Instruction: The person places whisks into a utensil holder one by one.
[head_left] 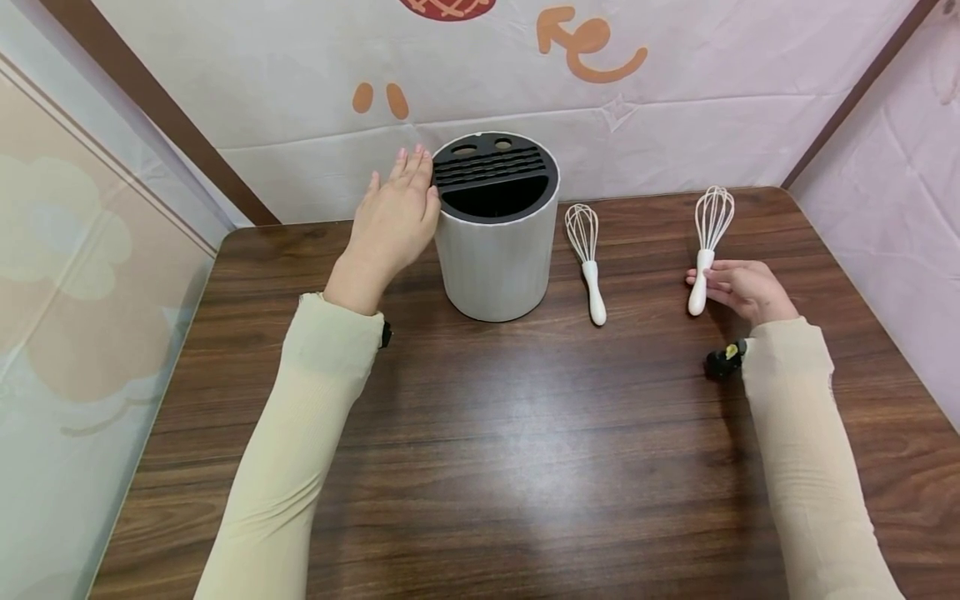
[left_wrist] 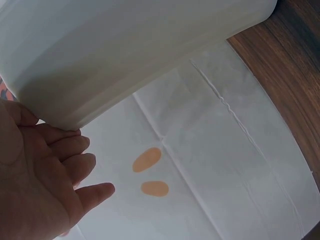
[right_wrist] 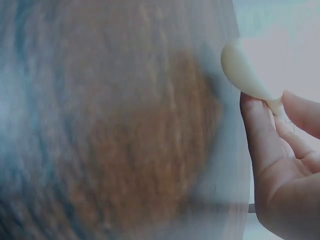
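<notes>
My left hand (head_left: 393, 218) lies with straight fingers against the left rim of a white round utensil holder (head_left: 495, 267), which has a black slotted lid. From the left wrist view, its fingertips are right at the rim of the holder (left_wrist: 125, 55). On the right, my right hand (head_left: 752, 290) pinches the handle of a white whisk (head_left: 702, 279), wire end pointing away from me. The bulbous handle end of this whisk (right_wrist: 245, 70) shows between thumb and fingers in the right wrist view. A second white whisk (head_left: 592, 279) lies on the table just right of the holder.
The dark wooden table (head_left: 525, 467) reaches back to a pale fabric backdrop (head_left: 300, 117) with orange prints. Fabric panels also border it at left and right. The holder stands near the table's back edge.
</notes>
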